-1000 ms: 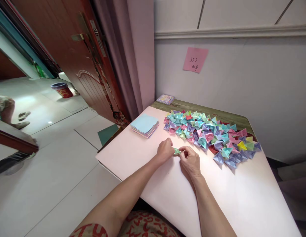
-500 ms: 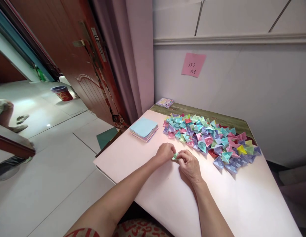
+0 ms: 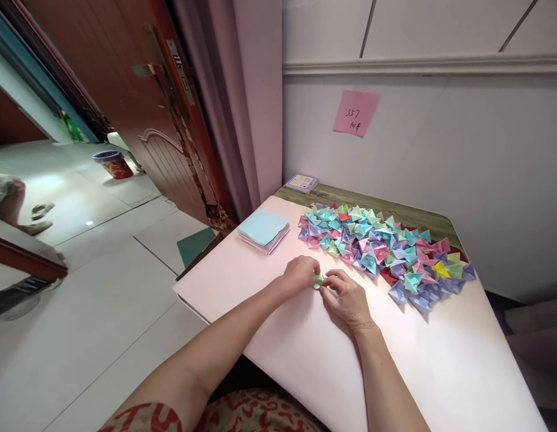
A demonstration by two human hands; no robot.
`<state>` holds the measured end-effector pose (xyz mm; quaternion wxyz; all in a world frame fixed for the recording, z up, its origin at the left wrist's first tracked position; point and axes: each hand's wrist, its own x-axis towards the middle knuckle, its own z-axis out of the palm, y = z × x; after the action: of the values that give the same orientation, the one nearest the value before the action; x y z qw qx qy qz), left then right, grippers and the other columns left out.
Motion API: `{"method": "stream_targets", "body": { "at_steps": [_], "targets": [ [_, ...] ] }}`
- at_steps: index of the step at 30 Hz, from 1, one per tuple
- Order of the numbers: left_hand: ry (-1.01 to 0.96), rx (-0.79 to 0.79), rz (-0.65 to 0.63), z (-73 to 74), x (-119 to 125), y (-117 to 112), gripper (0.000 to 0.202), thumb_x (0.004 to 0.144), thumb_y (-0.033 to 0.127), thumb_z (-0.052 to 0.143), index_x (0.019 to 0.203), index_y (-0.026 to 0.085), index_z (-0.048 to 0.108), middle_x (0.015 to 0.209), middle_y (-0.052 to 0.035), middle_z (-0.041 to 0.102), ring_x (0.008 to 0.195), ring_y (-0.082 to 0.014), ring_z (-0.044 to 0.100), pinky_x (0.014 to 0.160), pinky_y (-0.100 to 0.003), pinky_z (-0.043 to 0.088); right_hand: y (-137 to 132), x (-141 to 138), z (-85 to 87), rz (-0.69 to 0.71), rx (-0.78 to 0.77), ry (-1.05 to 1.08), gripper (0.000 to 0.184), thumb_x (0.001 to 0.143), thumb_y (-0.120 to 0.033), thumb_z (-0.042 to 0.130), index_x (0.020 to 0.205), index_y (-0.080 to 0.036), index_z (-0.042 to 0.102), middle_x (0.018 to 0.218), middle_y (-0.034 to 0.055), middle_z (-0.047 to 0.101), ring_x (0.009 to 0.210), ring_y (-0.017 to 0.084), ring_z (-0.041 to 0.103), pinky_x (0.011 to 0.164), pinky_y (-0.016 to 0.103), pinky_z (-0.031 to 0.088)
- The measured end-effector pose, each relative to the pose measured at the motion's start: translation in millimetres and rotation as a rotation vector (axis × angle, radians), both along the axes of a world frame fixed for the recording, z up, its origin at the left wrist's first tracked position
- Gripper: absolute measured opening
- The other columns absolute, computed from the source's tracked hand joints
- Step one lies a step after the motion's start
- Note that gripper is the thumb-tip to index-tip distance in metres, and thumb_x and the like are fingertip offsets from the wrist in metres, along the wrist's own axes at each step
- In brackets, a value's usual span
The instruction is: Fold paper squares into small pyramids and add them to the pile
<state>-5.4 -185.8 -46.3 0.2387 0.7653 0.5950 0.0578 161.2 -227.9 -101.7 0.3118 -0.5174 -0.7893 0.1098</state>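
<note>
A small piece of light green folded paper [image 3: 319, 281] is between my two hands, just above or on the pale tabletop. My left hand [image 3: 300, 273] pinches its left side, fingers curled. My right hand [image 3: 348, 297] holds the right edge between thumb and fingertips. Fingers cover part of the paper, so its full shape is hidden. Beyond my hands spreads a heap of folded paper boats [image 3: 368, 240] in blue, purple, pink, green, yellow and red. Left of the heap lies a stack of square paper sheets [image 3: 263, 228], light blue on top.
The pale table [image 3: 278, 336] has a wood-grain strip along the back, with a small pack [image 3: 302, 183] on it. A pink note [image 3: 357, 113] is stuck to the wall. A door [image 3: 125, 90] and a bin [image 3: 113, 164] are at left; a person's leg [image 3: 11, 201] shows at the far left.
The right fingers have loosened and spread slightly, showing a little more of the green paper. Both hands stay in nearly the same place; the view has shifted a little.
</note>
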Motion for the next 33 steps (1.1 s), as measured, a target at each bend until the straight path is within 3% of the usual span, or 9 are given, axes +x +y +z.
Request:
{"method": "stream_targets", "body": {
  "at_steps": [5,11,14,20,23,29,33],
  "targets": [
    [0.077,0.028,-0.028,6.2,6.5,-5.2,0.018,0.067,0.028,0.073,0.084,0.021,0.072,0.092,-0.0094,0.072,0.090,-0.0276,0.066,0.078,-0.034,0.048,3.0,4.8,-4.1,0.024,0.015,0.015,0.018,0.084,-0.029,0.055,0.079,-0.024,0.072,0.100,0.0038,0.068,0.079,0.016,0.063,0.073,0.026,0.045],
    [0.160,0.078,-0.041,8.2,15.5,-9.5,0.018,0.075,0.025,0.068,0.088,0.012,0.070,0.097,-0.0187,0.070,0.099,-0.0321,0.064,0.090,-0.041,0.043,1.2,-5.3,-3.6,-0.084,0.071,-0.106,0.023,0.087,-0.027,0.052,0.075,-0.022,0.070,0.087,0.0033,0.068,0.071,0.014,0.059,0.067,0.026,0.038],
    [0.171,0.082,-0.034,8.5,15.4,-8.4,0.016,0.074,0.022,0.068,0.088,0.015,0.071,0.096,-0.0158,0.070,0.100,-0.0296,0.064,0.091,-0.039,0.043,1.0,-10.2,-5.8,-0.114,0.089,-0.132,0.020,0.084,-0.024,0.053,0.073,-0.023,0.070,0.084,0.0024,0.067,0.068,0.014,0.056,0.065,0.027,0.034],
    [0.151,0.040,0.007,10.7,9.6,-1.5,0.010,0.069,0.021,0.067,0.078,0.021,0.072,0.087,-0.0081,0.072,0.086,-0.0245,0.067,0.073,-0.031,0.048,0.9,-11.3,-5.7,-0.126,0.081,-0.134,0.019,0.083,-0.024,0.054,0.073,-0.024,0.070,0.082,0.0015,0.066,0.068,0.014,0.055,0.064,0.028,0.032],
    [0.145,0.038,0.003,10.0,11.3,0.3,0.011,0.068,0.018,0.065,0.077,0.020,0.072,0.086,-0.0081,0.072,0.085,-0.0252,0.066,0.071,-0.032,0.048,0.0,-10.5,-3.8,-0.108,0.075,-0.131,0.018,0.081,-0.021,0.053,0.074,-0.024,0.069,0.082,0.0022,0.066,0.071,0.015,0.056,0.066,0.028,0.032],
    [0.160,0.037,-0.058,6.6,23.2,4.0,0.018,0.060,0.019,0.073,0.078,0.019,0.070,0.090,-0.0095,0.070,0.090,-0.0284,0.065,0.078,-0.035,0.047,0.0,-2.4,-1.2,-0.002,0.072,-0.154,0.015,0.082,-0.022,0.056,0.079,-0.024,0.070,0.083,0.0036,0.067,0.079,0.019,0.059,0.074,0.030,0.035],
    [0.147,0.014,-0.168,1.7,20.3,13.6,0.018,0.061,0.021,0.073,0.078,0.021,0.071,0.087,-0.0067,0.070,0.085,-0.0254,0.065,0.073,-0.032,0.047,1.7,4.9,-1.6,0.084,0.042,-0.136,0.013,0.086,-0.027,0.058,0.088,-0.026,0.071,0.088,0.0035,0.067,0.082,0.019,0.059,0.076,0.030,0.037]
  ]
}}
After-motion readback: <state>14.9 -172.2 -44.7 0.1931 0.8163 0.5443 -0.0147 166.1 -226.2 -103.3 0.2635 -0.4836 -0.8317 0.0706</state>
